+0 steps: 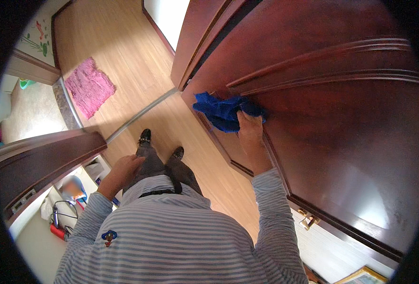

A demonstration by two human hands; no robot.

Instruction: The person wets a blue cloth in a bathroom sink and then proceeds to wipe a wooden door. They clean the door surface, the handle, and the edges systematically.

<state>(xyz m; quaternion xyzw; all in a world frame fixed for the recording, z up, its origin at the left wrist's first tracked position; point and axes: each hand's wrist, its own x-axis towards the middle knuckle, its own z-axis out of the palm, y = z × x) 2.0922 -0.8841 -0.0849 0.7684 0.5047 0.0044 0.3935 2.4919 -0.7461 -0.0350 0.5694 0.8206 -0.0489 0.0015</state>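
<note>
My right hand point(251, 129) grips a blue cloth point(220, 110) and presses it on a dark reddish-brown wooden door point(337, 135). The cloth is bunched under the fingers, and part of it spreads left along the lower door panel. Curved raised mouldings point(323, 60) run across the door above the cloth. My left hand point(126, 170) hangs by my thigh with nothing visible in it, its fingers loosely extended.
A pink shaggy mat point(90, 87) lies on the wood floor point(124, 46) beyond a grey threshold strip point(142, 115). At left, a dark door edge point(53, 170) stands beside shelves with a red-handled corded device point(57, 232). A door handle point(309, 223) shows at lower right.
</note>
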